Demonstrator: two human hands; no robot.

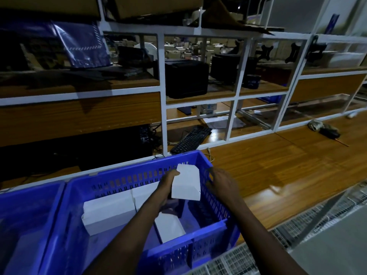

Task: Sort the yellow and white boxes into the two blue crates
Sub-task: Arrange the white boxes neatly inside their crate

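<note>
My left hand (167, 185) grips a white box (186, 183) by its left edge, holding it upright over the right part of a blue crate (127, 171). My right hand (221, 182) is just to the right of the box, over the crate's right wall, fingers relaxed and not clearly touching it. Inside this crate lie other white boxes: a large one at the left (107, 215), one behind it (145, 193), and one near the front (168, 227). A second blue crate (25, 215) stands adjoining on the left. No yellow box is visible.
The crates sit on a wooden table (278, 171) with a wire mesh surface (297, 219) at the front right. A black keyboard (190, 139) lies behind the crate under a white shelving frame (162, 116). A dark rag bundle (323, 129) lies at the far right.
</note>
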